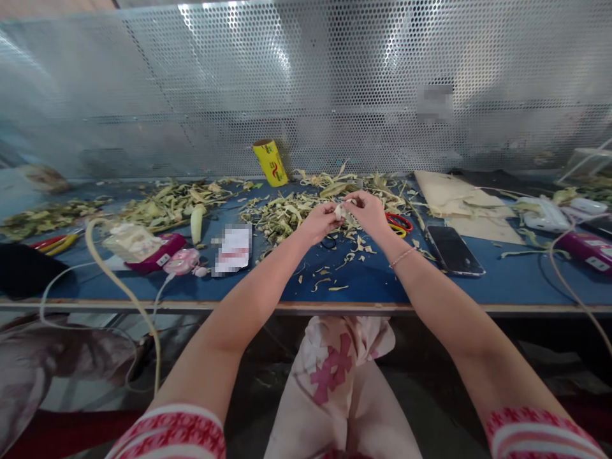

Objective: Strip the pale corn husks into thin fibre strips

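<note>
Pale husk piece (340, 211) is pinched between both hands, left hand (321, 222) and right hand (370, 213), above the blue tabletop (373, 280). Peeling appears underway; next move likely needs a firm pull apart.

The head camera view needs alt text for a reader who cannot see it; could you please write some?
Two bare hands, left hand and right hand, meet over a blue table, holding a small pale piece between their fingers. Green-yellow husk scraps lie piled behind them, with a yellow roll, a dark phone and red-handled scissors nearby.
</note>
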Motion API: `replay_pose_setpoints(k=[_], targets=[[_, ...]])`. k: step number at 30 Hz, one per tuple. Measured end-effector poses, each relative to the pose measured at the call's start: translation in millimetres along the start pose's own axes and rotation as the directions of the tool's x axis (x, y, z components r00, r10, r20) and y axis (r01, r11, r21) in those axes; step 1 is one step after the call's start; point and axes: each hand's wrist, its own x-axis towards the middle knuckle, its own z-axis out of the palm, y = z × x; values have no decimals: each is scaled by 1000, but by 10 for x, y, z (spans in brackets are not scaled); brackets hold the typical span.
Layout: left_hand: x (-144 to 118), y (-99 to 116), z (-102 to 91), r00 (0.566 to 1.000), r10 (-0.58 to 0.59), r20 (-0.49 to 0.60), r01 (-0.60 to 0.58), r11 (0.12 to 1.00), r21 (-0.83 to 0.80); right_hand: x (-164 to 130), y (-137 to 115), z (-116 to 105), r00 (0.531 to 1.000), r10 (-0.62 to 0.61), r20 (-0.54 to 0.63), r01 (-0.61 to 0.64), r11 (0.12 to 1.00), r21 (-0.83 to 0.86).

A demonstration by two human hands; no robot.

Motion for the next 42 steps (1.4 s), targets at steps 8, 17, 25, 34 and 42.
replay_pose_setpoints(k=[8,17,25,34,42], targets=[[-21,26,7,996,67,-52,-65,997,36,11,35,31,1000,-23,-5,23,999,24],[-18,34,24,975,198,-101,-195,980,36,42,93,59,994,78,-73,-60,974,218],[19,-10,19,945,313,-99,-309,950,50,49,126,88,985,95,-142,-48,952,303],[48,-50,-6,936,349,-51,-348,937,32,16,64,100,991,47,-126,-9,958,285],[42,-56,21,929,365,-68,-359,930,81,-1,51,121,995,35,-97,-9,969,248]])
